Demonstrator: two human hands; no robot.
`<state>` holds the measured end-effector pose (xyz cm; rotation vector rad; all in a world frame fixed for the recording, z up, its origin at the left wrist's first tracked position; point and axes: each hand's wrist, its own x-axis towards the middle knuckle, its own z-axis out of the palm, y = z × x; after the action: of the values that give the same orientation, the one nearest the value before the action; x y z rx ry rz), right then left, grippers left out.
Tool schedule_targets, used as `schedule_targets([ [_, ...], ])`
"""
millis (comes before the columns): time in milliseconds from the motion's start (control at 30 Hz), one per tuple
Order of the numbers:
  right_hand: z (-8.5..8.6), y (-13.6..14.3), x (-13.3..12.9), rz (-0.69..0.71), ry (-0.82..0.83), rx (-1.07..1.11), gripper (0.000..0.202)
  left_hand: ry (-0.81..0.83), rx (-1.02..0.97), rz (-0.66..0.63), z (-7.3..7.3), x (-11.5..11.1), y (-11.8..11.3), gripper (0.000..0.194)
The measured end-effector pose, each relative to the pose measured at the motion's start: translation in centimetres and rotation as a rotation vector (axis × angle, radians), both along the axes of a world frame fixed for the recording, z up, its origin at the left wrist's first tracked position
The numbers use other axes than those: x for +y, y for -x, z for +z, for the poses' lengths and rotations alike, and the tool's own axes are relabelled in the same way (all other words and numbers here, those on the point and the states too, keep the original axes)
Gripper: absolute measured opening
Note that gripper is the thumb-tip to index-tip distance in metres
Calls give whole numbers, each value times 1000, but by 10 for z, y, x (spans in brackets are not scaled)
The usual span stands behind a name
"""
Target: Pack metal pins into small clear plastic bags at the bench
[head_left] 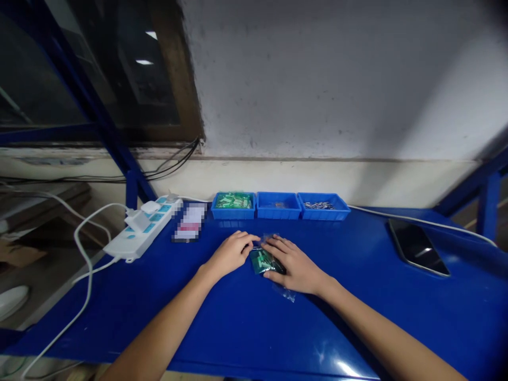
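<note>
Three blue bins stand in a row at the back of the table: one [233, 205] with green parts, one [278, 206] nearly bare, one [323, 206] with small metal pieces. There is one white power strip [143, 228], one dark phone [418, 246] and one blurred-out flat card [189, 223]. Two hands are in view, a left hand [230, 254] and a right hand [296, 267], with one green circuit board [261, 261] and one clear plastic bag [286, 291] between them

Small assembly workshop: blue metal workbench [238, 328], parts bins [278, 206], power strip [143, 227], bare wall.
</note>
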<state>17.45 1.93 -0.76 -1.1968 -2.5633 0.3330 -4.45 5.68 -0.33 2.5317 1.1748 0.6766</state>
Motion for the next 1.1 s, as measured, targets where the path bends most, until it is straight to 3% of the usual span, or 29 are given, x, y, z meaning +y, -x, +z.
schedule_targets([
  [233,12,-3,-7,16,-6,108,63,4,-207,52,5,-1,-2,32],
  [400,15,-1,-9,-145,-218,323,33,62,-342,-4,14,-17,-18,25],
  [567,15,3,-12,-105,-324,321,9,166,-443,-6,13,-24,-27,22],
  [1100,9,8,-13,-163,-310,289,9,339,-514,-18,12,-29,-33,21],
])
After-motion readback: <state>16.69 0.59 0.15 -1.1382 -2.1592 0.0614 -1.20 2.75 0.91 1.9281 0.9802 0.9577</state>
